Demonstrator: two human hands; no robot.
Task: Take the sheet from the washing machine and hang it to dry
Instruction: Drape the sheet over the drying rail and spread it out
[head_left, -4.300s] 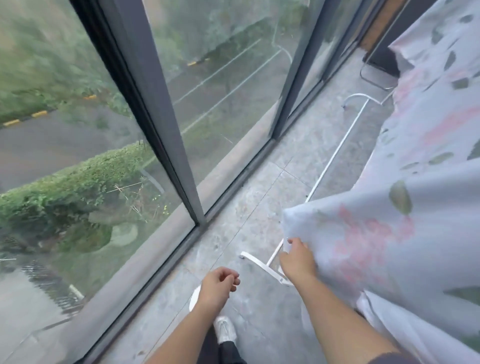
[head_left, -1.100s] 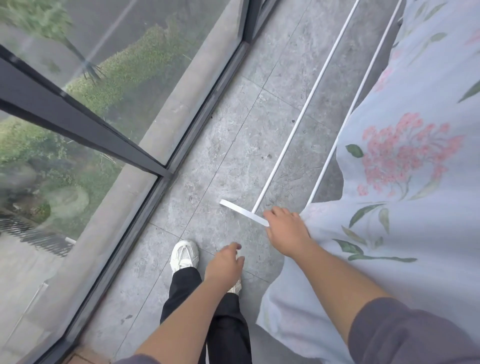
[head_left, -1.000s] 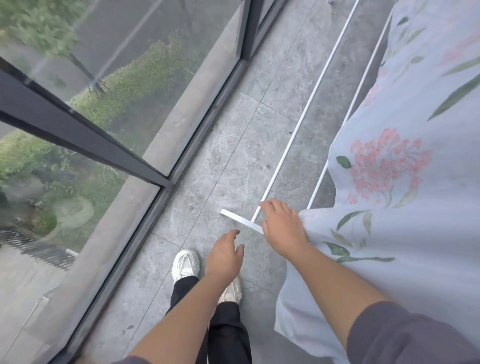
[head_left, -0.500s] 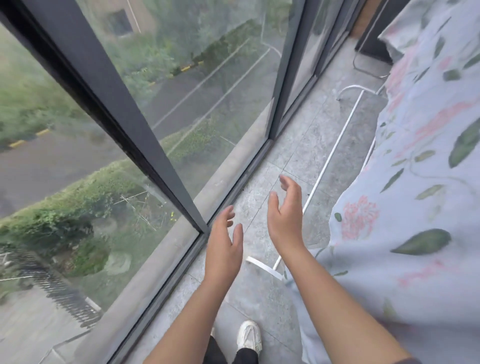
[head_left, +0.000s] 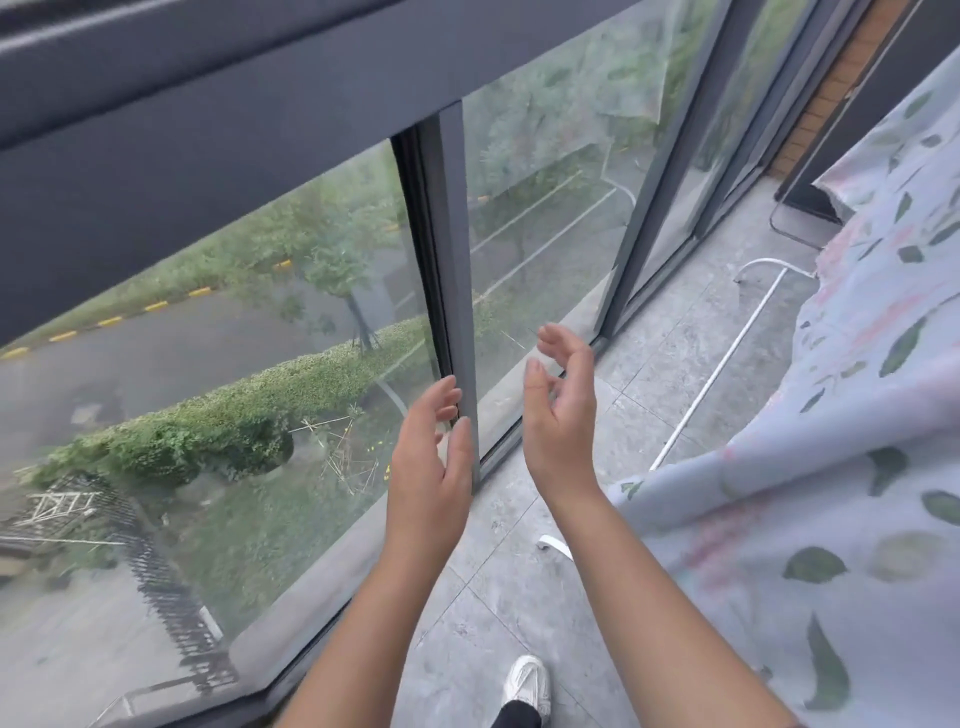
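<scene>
The pale blue sheet (head_left: 841, 467) with pink flowers and green leaves is spread over a white drying rack (head_left: 722, 364) along the right side. It hangs down past the rack's near edge. My left hand (head_left: 431, 462) and my right hand (head_left: 561, 410) are both raised in front of me, left of the sheet, palms facing each other. Their fingers are apart and they hold nothing. Neither hand touches the sheet.
Tall glass windows with dark frames (head_left: 452, 270) run along the left, close to my left hand. A narrow strip of grey tiled floor (head_left: 613, 405) lies between the glass and the rack. My white shoe (head_left: 527, 686) shows at the bottom.
My right hand has let go of the sheet's edge at the rack's near end. Both hands have risen with fingers spread, and my view has tilted up toward the window.
</scene>
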